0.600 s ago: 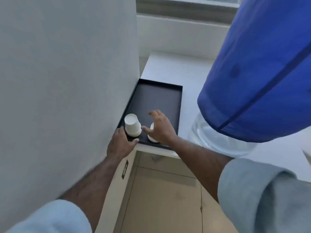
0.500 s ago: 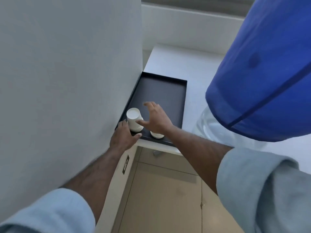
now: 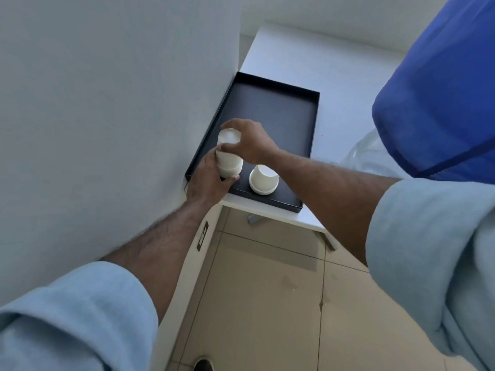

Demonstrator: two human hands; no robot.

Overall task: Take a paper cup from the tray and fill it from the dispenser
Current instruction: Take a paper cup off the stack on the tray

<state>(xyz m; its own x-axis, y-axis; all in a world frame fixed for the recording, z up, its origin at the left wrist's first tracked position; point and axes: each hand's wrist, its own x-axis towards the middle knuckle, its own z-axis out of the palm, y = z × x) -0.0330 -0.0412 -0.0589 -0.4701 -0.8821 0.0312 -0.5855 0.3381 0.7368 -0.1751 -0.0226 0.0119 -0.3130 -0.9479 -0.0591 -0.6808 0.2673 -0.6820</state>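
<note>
A black tray [image 3: 281, 108] lies on a white counter against the wall. At its near left corner stands an upside-down stack of white paper cups [image 3: 229, 159]. My left hand [image 3: 207, 183] grips the lower part of the stack. My right hand [image 3: 249, 141] closes its fingers around the top cup. A second upside-down stack of cups [image 3: 263, 179] stands just to the right, untouched. The dispenser's blue water bottle [image 3: 442, 103] fills the upper right, with its clear neck [image 3: 372, 153] below it; the tap is hidden.
A grey wall [image 3: 107, 116] runs close along the left side of the tray. The white counter [image 3: 342, 76] stretches back behind the tray. Beige floor tiles [image 3: 267, 303] lie below the counter's front edge.
My right hand has moved left from the right-hand cups onto the top of the left stack. My left hand has closed around that stack's base. The view has tilted down.
</note>
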